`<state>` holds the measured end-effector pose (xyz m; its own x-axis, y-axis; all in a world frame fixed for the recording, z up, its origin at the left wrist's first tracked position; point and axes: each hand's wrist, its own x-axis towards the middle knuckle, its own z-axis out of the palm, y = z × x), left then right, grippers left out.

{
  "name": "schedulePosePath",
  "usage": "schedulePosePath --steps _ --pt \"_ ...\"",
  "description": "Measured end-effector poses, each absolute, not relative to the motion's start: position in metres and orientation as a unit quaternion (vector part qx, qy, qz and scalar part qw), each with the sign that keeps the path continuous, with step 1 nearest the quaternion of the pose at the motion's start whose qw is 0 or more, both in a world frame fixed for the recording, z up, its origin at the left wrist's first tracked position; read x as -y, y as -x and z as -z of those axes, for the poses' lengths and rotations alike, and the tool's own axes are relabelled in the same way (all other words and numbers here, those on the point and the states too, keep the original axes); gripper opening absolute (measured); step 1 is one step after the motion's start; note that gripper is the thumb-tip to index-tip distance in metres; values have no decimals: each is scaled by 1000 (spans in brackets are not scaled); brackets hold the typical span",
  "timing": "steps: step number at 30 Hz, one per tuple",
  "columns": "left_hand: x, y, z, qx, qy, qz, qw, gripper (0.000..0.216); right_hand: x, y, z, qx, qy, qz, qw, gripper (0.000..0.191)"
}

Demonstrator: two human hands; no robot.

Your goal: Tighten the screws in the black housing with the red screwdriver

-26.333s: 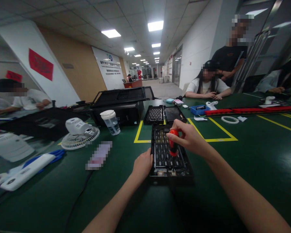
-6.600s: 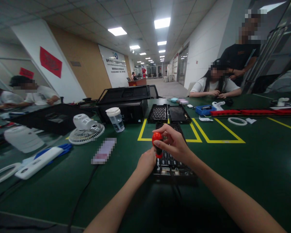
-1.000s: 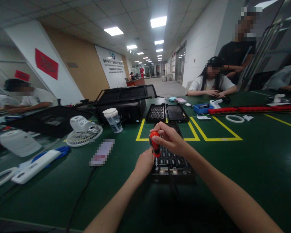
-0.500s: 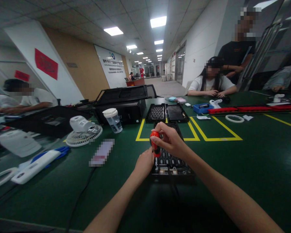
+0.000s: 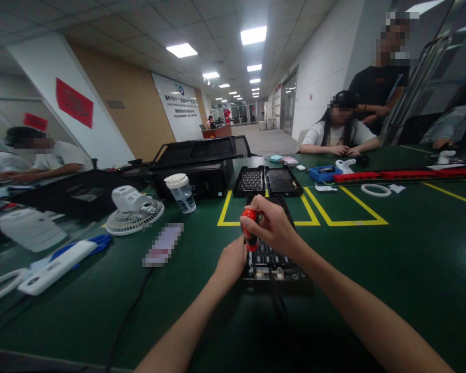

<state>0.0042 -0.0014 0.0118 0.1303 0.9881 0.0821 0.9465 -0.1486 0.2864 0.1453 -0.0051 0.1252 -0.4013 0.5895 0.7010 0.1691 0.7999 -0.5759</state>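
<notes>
A black gridded module (image 5: 274, 256) lies flat on the green table (image 5: 392, 259) in front of me. My right hand (image 5: 274, 228) is closed round a red-and-black screwdriver (image 5: 250, 230), held upright over the module's near left part. My left hand (image 5: 230, 261) rests closed against the module's left edge, beside the screwdriver's shaft; whether it holds the shaft or the module is hidden.
Two more black trays (image 5: 267, 181) lie behind, inside yellow floor-tape lines. A small white fan (image 5: 134, 210), a plastic jar (image 5: 180, 192), a big black case (image 5: 196, 166) and white devices (image 5: 54, 264) stand left. A blue bin (image 5: 323, 173), red strips and a white ring (image 5: 375, 190) lie right. Other people sit at the table.
Over the last second my right hand has shifted its grip slightly on the screwdriver's top. The module and my left hand stay put. Earlier, the screwdriver stood further right on the module.
</notes>
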Motion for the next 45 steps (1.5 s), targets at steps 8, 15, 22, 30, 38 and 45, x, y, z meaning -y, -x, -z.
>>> schedulePosePath --steps 8,15,22,30,38,45 --pt "0 -3 -9 -641 -751 -140 72 26 8 -142 -125 807 248 -175 507 19" --pt "0 -3 -8 -643 -750 -138 71 27 12 -139 -126 794 274 -130 526 20" --pt "1 -5 -12 -645 -749 -136 67 27 13 -137 -125 786 287 -102 538 20" --pt "2 -5 -13 -647 -746 -136 74 26 11 -138 -123 780 301 -82 543 23" --pt "0 -3 -8 -644 -747 -147 76 25 13 -136 -122 779 297 -74 547 23" --pt "2 -4 -12 -644 -748 -139 77 25 7 -138 -118 762 307 -107 559 22"
